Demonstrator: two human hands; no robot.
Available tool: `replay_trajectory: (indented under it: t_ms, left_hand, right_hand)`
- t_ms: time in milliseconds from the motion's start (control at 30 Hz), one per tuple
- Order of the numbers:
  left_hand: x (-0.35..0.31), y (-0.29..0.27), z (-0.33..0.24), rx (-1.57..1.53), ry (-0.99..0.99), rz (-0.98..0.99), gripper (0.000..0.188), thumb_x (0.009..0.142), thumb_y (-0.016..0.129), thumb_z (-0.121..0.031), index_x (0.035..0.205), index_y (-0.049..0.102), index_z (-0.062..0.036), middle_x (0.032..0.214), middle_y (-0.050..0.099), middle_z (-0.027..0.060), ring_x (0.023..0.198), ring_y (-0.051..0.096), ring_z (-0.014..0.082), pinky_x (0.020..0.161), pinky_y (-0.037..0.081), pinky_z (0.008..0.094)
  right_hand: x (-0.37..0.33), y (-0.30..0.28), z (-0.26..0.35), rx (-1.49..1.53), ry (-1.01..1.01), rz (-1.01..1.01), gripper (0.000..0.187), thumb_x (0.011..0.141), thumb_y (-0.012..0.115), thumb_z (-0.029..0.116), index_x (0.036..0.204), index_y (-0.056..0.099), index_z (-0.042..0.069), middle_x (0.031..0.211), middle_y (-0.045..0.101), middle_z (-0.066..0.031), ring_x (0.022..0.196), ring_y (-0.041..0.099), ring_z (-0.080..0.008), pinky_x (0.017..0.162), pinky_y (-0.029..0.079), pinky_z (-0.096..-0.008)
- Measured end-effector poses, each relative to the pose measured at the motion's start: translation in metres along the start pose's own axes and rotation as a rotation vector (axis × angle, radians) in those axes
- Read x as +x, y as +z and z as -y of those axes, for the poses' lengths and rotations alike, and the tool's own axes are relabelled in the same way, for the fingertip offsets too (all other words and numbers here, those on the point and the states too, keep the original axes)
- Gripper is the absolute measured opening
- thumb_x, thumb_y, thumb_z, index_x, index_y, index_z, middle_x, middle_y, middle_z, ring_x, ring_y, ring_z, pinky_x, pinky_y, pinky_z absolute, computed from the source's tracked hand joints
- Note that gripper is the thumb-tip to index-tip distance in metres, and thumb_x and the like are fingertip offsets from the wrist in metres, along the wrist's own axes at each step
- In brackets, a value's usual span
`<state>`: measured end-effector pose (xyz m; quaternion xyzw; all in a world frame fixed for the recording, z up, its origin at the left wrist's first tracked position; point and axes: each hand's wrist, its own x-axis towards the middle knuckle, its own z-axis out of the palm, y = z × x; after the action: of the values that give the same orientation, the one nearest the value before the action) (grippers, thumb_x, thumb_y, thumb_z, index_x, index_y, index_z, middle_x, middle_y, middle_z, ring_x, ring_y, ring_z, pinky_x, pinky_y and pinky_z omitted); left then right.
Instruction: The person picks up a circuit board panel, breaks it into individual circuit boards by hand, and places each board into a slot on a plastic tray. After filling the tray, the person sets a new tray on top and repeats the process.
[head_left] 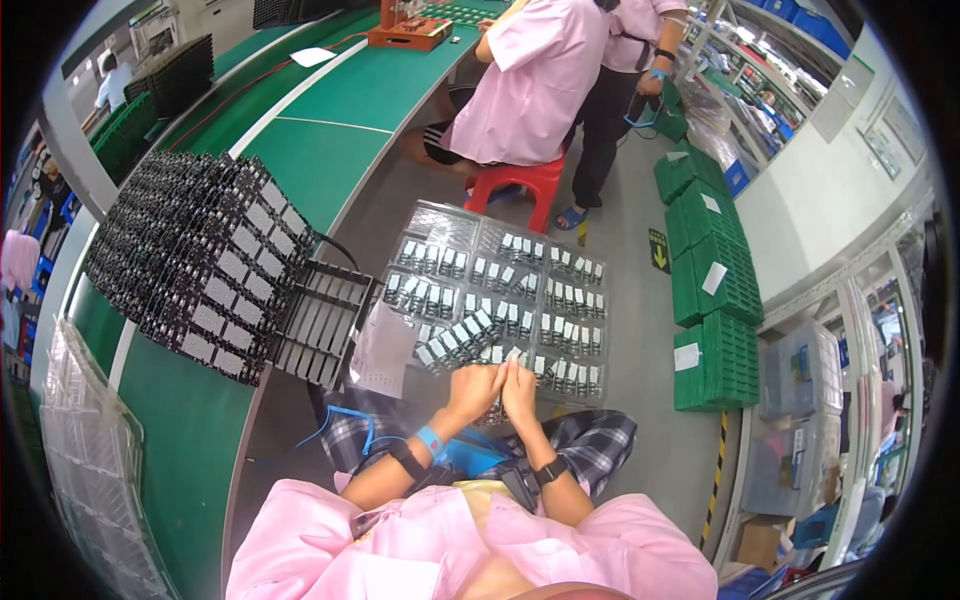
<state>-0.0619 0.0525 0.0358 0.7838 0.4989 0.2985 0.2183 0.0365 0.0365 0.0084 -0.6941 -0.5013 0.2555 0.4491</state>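
Note:
My left hand [474,392] and my right hand [519,393] meet in front of my lap, fingers closed and fingertips together. Between and below them shows part of a small, dark, speckled circuit board [492,413]; the fingers hide most of it. Just beyond the hands lies a clear plastic compartment tray [440,226], filled with rows of small circuit boards [572,338] with white tops. Some of these lie in a slanted row close to my left hand. A far-left compartment of the tray holds no boards.
Left, on the green workbench [330,150], stands a tall stack of black circuit-board panels [190,260]. A dark slotted frame [322,325] and a paper sheet [382,352] adjoin the tray. Green crates [716,360] line the right. Ahead, one person sits on a red stool [518,186]; another stands.

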Motion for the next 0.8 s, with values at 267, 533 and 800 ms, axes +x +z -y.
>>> replay_trajectory:
  t_ms: [267,533,800]
  left_hand:
    - [0.016,0.014,0.028,-0.041,-0.145,0.037,0.042,0.082,0.039,-0.032,0.057,0.057,-0.0046,0.053,0.052,0.0166,0.05,0.052,0.0336,0.046,0.04,0.0415]
    - [0.037,0.018,0.036,0.104,-0.206,-0.036,0.045,0.082,0.04,-0.034,0.053,0.057,-0.0044,0.05,0.052,0.0157,0.045,0.052,0.0309,0.043,0.04,0.0392]
    - [0.042,0.012,0.027,0.164,-0.069,-0.07,0.049,0.082,0.041,-0.035,0.046,0.055,-0.0048,0.045,0.05,0.0134,0.04,0.051,0.0283,0.038,0.038,0.0355]
  right_hand:
    - [0.021,0.015,-0.003,-0.125,-0.071,0.018,0.041,0.087,0.034,0.027,0.062,0.049,-0.003,0.05,0.047,-0.0176,0.047,0.048,-0.0287,0.047,0.036,-0.0363]
    - [0.039,0.018,0.0,-0.475,-0.087,-0.003,0.039,0.085,0.035,0.026,0.061,0.05,0.0,0.058,0.052,-0.0214,0.057,0.052,-0.0367,0.051,0.039,-0.044]
    - [0.039,0.016,0.014,-0.509,-0.066,-0.008,0.039,0.085,0.034,0.025,0.061,0.053,0.0,0.058,0.052,-0.0213,0.056,0.052,-0.0371,0.052,0.039,-0.0456]
